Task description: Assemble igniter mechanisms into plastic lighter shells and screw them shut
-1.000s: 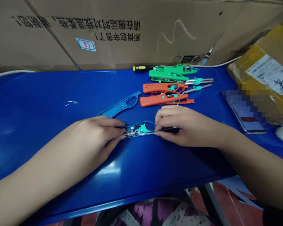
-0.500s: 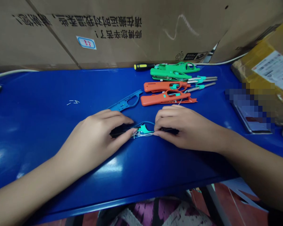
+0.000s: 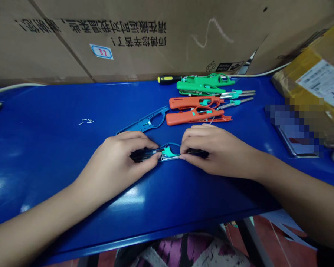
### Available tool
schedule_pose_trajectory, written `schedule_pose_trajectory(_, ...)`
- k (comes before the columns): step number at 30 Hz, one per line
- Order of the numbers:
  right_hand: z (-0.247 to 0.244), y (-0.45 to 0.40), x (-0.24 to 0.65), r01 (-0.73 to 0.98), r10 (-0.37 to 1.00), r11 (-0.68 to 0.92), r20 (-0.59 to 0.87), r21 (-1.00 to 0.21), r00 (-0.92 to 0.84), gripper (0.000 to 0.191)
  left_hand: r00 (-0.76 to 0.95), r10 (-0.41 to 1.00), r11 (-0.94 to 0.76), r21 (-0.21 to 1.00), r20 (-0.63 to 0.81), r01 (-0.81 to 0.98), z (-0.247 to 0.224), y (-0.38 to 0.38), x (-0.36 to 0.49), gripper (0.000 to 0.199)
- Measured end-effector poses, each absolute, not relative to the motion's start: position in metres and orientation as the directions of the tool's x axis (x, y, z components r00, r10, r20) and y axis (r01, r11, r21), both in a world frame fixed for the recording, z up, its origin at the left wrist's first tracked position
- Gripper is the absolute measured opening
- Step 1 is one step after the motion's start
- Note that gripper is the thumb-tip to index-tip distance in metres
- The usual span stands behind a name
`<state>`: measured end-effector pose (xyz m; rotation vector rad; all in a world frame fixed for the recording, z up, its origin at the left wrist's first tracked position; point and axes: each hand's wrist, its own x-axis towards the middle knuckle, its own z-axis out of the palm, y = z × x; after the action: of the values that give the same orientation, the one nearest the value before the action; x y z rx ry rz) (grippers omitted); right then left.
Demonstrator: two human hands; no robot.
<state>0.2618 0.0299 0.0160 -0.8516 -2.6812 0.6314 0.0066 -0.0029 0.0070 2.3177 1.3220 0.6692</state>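
Near the front of the table (image 3: 58, 207), left hand (image 3: 114, 159) and right hand (image 3: 219, 152) clamp their fingers on both ends of a blue lighter (image 3: 172, 146), leaving its teal part (image 3: 168, 151) exposed.

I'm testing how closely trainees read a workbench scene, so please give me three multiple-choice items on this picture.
1. Where does the loose blue lighter shell lie relative to the orange lighters?
A) To their left
B) To their right
C) On top of them

2. How many orange lighters are there?
A) One
B) Two
C) Four

3. How is the open blue lighter body held?
A) Lying untouched
B) Standing upright alone
C) Between the left hand and right hand

1 A: it lies left of them on the blue table.
2 B: two lie side by side.
3 C: the fingers of both hands close on it from either side.
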Motion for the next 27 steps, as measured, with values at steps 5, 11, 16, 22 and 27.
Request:
schedule_pose_trajectory(5,0.011,0.030,0.257,0.488,0.650,0.683,0.147,-0.544,-0.745,0.006,0.406,0.897,-0.423,0.614,0.177,0.666,0.005,-0.005,0.011,0.014)
schedule_pose_trajectory(11,0.009,0.029,0.255,0.470,0.695,0.619,0.160,-0.629,-0.701,0.007,0.418,0.891,-0.422,0.660,0.177,0.622,-0.001,-0.006,0.017,0.021)
schedule_pose_trajectory(16,0.010,0.029,0.255,0.478,0.688,0.638,0.168,-0.603,-0.706,0.005,0.423,0.883,-0.447,0.642,0.203,0.623,-0.004,-0.007,0.017,0.023)
schedule_pose_trajectory(22,0.008,0.030,0.255,0.503,0.705,0.630,0.166,-0.592,-0.689,0.008,0.422,0.883,-0.447,0.637,0.204,0.628,-0.002,-0.008,0.018,0.024)
schedule_pose_trajectory(27,0.007,0.030,0.253,0.496,0.671,0.686,0.200,-0.532,-0.714,0.009,0.407,0.892,-0.435,0.625,0.198,0.649,-0.002,-0.010,0.021,0.025)
